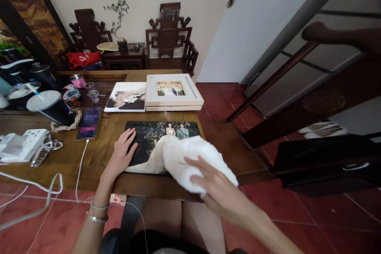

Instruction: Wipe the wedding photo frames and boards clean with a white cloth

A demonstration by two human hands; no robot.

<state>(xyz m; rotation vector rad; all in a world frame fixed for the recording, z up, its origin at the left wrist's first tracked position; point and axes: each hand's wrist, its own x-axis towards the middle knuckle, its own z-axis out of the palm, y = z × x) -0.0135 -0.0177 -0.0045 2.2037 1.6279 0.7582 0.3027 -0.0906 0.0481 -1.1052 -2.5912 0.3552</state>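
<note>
A dark wedding photo panel (150, 136) lies flat near the front edge of the wooden table, showing two people before blossoms and a long pale dress. My left hand (123, 151) rests open on the panel's left edge, fingers spread. Over the panel's lower right part, my right hand (206, 178) grips a fluffy white cloth (190, 152) and presses it down. The cloth hides that corner of the picture and hangs past the table's front edge. Part of the right hand's grip is hidden by the cloth.
Behind the panel lie a white-framed picture (193, 93) and a smaller photo board (126, 105). To the left are a charging phone (89, 123), a lidded dark cup (55, 107), a power strip (26, 145) and loose cables. A wooden chair (285, 123) stands at the right.
</note>
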